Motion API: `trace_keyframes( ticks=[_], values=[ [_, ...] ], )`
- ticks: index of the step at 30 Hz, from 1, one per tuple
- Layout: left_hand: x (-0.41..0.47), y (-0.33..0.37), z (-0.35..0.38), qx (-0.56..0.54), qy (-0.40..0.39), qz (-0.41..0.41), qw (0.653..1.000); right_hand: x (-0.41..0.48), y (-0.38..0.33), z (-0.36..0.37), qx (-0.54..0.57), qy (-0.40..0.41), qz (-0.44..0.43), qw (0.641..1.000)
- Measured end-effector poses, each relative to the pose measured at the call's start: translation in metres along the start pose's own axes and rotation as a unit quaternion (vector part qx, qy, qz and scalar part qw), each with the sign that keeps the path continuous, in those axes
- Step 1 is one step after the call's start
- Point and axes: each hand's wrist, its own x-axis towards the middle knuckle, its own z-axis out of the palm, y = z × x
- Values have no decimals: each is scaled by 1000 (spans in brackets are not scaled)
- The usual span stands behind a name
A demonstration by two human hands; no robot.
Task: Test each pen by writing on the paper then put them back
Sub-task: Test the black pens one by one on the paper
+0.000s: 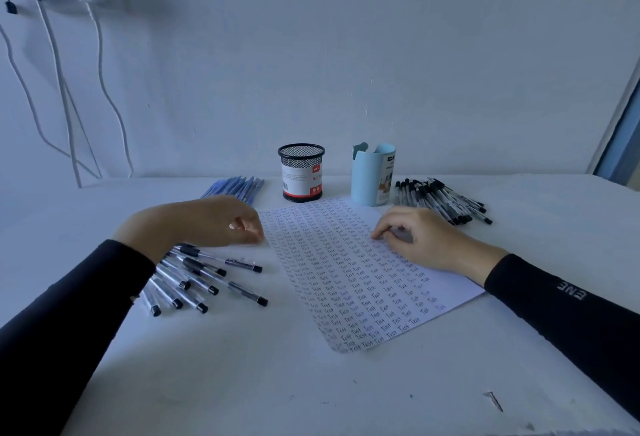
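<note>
The left hand (pixel 207 224) hovers loosely curled, empty, over slim clear-barrelled black-capped pens (pixel 242 264); the right hand (pixel 419 238), likewise empty, rests on white word-covered paper (pixel 346 279). The pens are likely light, stiff and slippery: pinch mid-barrel.

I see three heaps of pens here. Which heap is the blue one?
The blue pens at the back left, beside the black mesh holder. The back-right heap and the near-left heap have black caps instead.
</note>
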Motion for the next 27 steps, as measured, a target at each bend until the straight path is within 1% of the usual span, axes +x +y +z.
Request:
trace_keyframes(
  ticks=[2,4,6,8,12,13,14,16,19,22,25,27],
  values=[
    [7,7,5,-8,46,9,999,0,0,0,-3,-1,0,1000],
    [14,18,13,-10,141,37,989,0,0,0,-11,0,-5,1000],
    [20,32,21,5,255,110,961,1,1,0,-19,1,-8,1000],
    [20,47,27,17,336,173,925,2,2,0,-25,2,-7,1000],
    [17,64,23,34,450,208,868,3,1,0,-20,-14,11,1000],
    [16,65,21,34,466,209,859,2,1,-1,-21,-17,12,1000],
    [16,64,20,32,471,210,856,2,1,-1,-20,-17,12,1000],
    [18,62,24,23,446,213,869,2,0,-1,-11,-16,16,1000],
    [26,64,43,19,378,242,893,2,1,0,-2,-13,18,1000],
    [35,73,63,18,316,281,906,3,3,0,-17,-12,4,1000],
    [37,80,72,-31,272,286,918,4,2,-1,-32,-13,5,999],
    [36,80,70,-65,275,274,920,4,-2,-2,-40,-16,26,999]
  ],
)
